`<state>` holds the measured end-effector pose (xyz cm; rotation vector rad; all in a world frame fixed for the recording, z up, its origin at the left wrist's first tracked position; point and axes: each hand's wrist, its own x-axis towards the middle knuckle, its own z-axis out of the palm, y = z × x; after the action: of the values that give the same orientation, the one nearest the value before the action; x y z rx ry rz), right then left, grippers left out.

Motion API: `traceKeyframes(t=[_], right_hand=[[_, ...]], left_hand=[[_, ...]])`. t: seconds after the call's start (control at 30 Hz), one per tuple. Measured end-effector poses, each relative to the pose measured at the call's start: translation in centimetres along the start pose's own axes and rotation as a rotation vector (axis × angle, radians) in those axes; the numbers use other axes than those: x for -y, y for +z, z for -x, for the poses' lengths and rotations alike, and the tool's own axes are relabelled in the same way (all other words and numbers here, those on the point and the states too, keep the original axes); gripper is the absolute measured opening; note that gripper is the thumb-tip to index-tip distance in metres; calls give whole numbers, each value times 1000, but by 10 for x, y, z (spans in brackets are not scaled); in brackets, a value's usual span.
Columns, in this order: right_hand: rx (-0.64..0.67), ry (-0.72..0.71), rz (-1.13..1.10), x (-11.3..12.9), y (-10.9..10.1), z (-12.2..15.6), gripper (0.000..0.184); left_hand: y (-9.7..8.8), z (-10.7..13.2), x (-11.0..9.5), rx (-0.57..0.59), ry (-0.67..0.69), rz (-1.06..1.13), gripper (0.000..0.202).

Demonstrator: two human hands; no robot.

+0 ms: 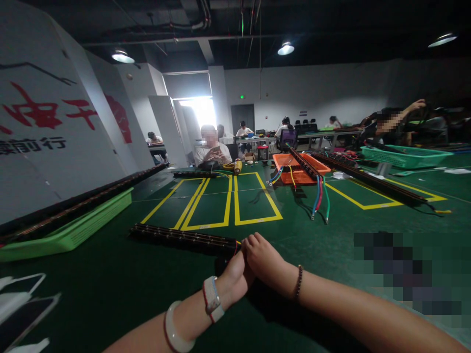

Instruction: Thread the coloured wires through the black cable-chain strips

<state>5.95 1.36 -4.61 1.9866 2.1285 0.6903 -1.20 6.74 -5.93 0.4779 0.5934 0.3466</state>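
My left hand (238,274) and my right hand (263,256) press together at the right end of a long black bar (184,238) with copper-coloured lines along it. Short red and yellow wires (238,243) show at that end, right against my fingers. My right hand is closed, its fingers curled over toward the left one. Behind it, the left hand is closed too, its fingers mostly hidden. What lies inside the two hands is covered. The bar rests on the green table (309,235), slanting away to the left.
Yellow tape rectangles (228,225) mark the table ahead. An orange basket (320,169) carries another black bar (305,162) with coloured cables (320,198) hanging out. A green tray (84,230) stands left, a teal basket (408,159) far right. Across the table sits a person (213,154).
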Motion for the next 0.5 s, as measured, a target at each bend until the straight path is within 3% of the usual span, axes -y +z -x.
traceKeyframes(t=[0.2, 0.33, 0.5], right_hand=[[9, -60, -312, -43, -22, 12, 21], [83, 91, -438, -75, -35, 15, 25], [110, 152, -417, -76, -35, 17, 22]], left_hand=[[-5, -4, -1, 57, 60, -5, 10], [-9, -5, -2, 153, 59, -71, 10], [-8, -4, -1, 89, 68, -90, 14]])
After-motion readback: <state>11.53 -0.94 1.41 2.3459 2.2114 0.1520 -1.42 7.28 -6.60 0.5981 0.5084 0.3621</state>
